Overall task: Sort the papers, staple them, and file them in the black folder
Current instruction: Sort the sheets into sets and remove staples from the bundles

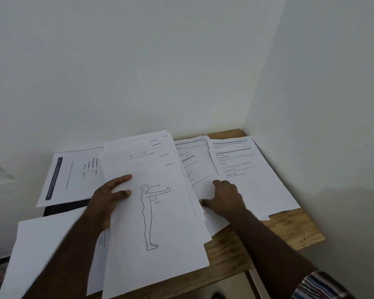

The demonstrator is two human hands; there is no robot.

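sorting stage. the left hand (111,196) holds the left edge of the fanned sheaf topped by the body-outline sheet (158,214), thumb and a finger lying on its face. the right hand (224,198) rests flat, fingers spread, on the text pages (200,169) just right of that sheaf. the sheaf's long axis runs away from the person, between both hands. a dark strip (67,207), possibly the black folder, lies beyond the left wrist, so the left hand is nearer. no stapler is visible.
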